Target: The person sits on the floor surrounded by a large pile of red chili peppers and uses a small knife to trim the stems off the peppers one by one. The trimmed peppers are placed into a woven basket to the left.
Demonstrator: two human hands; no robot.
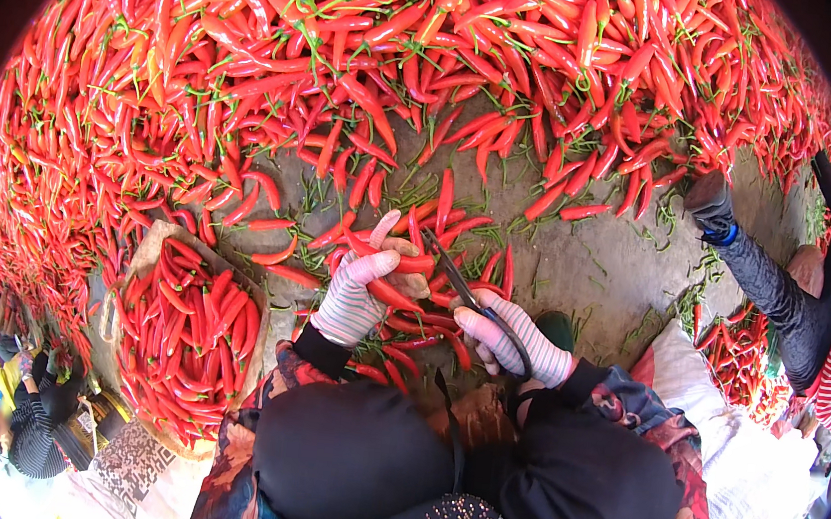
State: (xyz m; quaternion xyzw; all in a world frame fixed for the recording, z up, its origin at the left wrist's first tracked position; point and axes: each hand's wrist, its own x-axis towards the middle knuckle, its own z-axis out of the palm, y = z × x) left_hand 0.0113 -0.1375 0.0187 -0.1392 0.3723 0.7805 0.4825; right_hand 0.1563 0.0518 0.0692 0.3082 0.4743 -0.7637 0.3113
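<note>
My left hand, in a pink and grey striped glove, grips a few red chili peppers, their tips pointing right. Scissors with dark handles sit in my right hand, which wears a matching glove. The blades angle up and left, close to the held peppers; whether they are parted is hard to tell. Loose chilies and cut green stems lie on the floor around both hands. To the left of my knees, a box-like container with tan edges is heaped with red chilies.
A huge pile of red chilies curves across the front and left. Another person's leg reaches in from the right. A white sack lies at my right. Other people sit at lower left, near a printed sack.
</note>
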